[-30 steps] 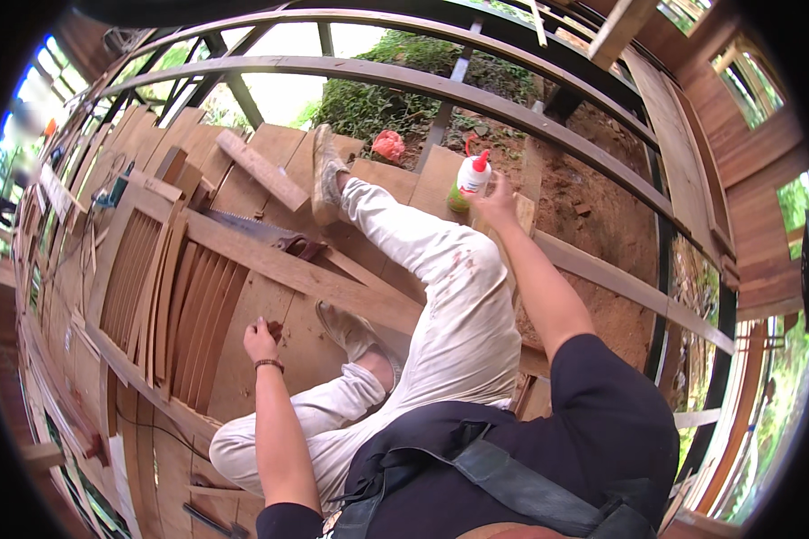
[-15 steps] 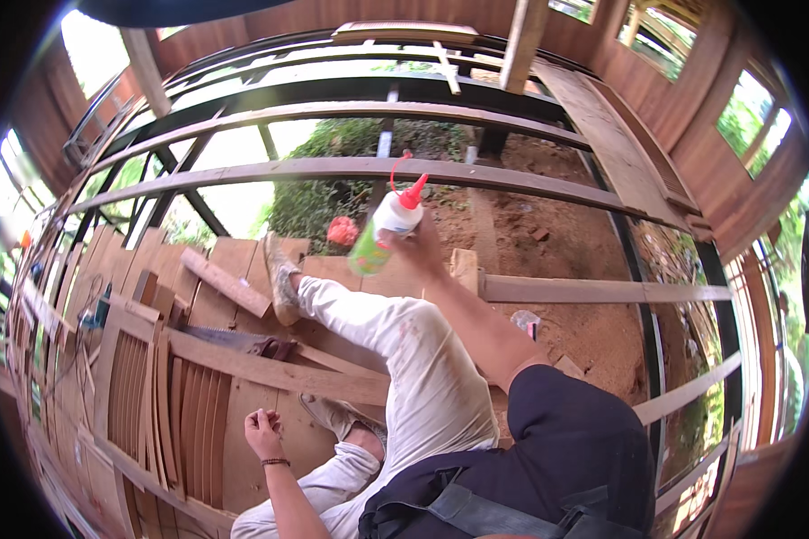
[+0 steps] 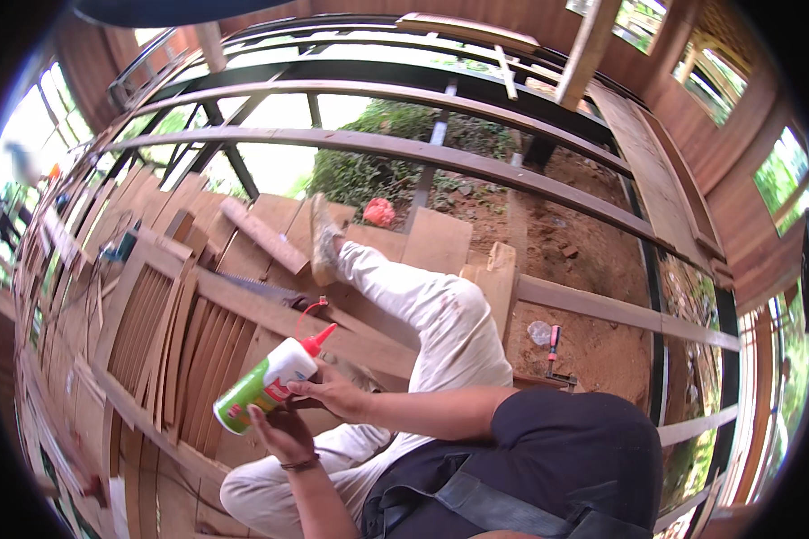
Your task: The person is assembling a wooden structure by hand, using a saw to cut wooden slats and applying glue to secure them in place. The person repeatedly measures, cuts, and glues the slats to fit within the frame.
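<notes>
A squeeze bottle [image 3: 270, 377], white and green with a red pointed nozzle, is tilted in front of my bent leg. It looks like a glue bottle; its red cap hangs on a thin strap beside the nozzle. My right hand [image 3: 334, 392] grips it near the shoulder end. From below, my left hand [image 3: 283, 438] has its thumb and fingers against the lower side, partly hidden by the bottle. Under and beyond the bottle lies a wooden frame with slats [image 3: 208, 359]. A handsaw [image 3: 253, 286] rests just past that frame.
Open floor joists [image 3: 386, 148] span bare soil and plants ahead. A loose board [image 3: 262, 235] lies on the planks by my foot. At the right are a red-and-black clamp [image 3: 554, 346] and clear plastic [image 3: 538, 332]. A teal power tool [image 3: 121, 246] sits at the left.
My right hand has brought the bottle from ahead of my knee down and left, to my left hand. The left hand has risen to touch it. The view has shifted.
</notes>
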A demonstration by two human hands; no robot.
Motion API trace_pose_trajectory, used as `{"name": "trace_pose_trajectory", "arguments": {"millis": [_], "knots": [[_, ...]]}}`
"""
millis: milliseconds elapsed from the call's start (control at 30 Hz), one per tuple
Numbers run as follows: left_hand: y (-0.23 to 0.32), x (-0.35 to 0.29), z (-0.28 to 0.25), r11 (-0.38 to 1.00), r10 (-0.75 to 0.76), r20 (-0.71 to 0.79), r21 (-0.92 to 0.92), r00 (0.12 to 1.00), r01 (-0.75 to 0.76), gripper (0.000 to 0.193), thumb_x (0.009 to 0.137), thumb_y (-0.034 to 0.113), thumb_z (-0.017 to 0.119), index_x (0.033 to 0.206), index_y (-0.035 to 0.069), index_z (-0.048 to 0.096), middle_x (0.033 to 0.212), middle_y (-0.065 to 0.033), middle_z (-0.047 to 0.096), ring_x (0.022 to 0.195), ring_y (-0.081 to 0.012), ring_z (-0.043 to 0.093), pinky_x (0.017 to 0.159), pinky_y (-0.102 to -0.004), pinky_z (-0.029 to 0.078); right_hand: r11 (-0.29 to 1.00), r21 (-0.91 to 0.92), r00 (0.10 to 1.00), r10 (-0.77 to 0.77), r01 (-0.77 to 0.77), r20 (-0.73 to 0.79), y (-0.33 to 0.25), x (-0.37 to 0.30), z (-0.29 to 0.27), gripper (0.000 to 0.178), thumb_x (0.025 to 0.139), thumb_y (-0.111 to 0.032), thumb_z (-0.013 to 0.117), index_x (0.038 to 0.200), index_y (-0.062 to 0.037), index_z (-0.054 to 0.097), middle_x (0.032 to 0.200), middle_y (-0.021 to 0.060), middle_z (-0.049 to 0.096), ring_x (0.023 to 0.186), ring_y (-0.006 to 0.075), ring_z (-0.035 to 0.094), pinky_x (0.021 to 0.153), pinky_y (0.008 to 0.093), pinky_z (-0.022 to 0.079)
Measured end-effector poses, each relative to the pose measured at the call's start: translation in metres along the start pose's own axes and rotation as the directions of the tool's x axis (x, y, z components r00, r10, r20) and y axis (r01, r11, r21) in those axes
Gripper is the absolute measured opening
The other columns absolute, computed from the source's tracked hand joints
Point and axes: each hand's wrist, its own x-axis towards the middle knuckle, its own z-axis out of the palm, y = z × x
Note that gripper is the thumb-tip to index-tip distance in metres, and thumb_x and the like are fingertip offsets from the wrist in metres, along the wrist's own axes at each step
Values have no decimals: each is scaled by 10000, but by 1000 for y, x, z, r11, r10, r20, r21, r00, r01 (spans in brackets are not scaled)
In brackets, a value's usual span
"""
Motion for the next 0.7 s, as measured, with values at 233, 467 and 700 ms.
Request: {"name": "trace_pose_trajectory", "arguments": {"millis": [233, 467, 700], "knots": [[155, 17, -32, 747, 625, -238, 459, 743, -481, 649, 996, 409, 646, 1493, 61, 417, 1363, -144, 570, 1234, -281, 607, 1082, -459, 497, 845, -305, 886, 463, -440, 4, 44, -11, -43, 472, 987, -287, 725, 1321, -29, 515, 1078, 73, 655, 917, 159, 698, 801, 304, 588], [167, 33, -74, 901, 431, -405, 233, 806, -365, 764, 951, 530, 691, 1498, 70, 422, 1364, -122, 581, 1192, -261, 630, 1020, -436, 525, 819, -310, 868, 494, -484, -51, 54, -9, -46, 439, 1013, -274, 690, 1329, -28, 511, 1036, 72, 665, 862, 153, 678, 755, 306, 571], [141, 19, -175, 544, 405, 68, 783, 912, -300, 446, 1039, 288, 654, 1377, 0, 610, 1222, -88, 667, 1096, -172, 641, 941, -352, 541, 480, -870, 991, 3, 113, 130, 34, 13, -4, 456, 870, -284, 809, 1223, -42, 652, 1002, 115, 681, 925, 199, 670, 816, 360, 554]]}}
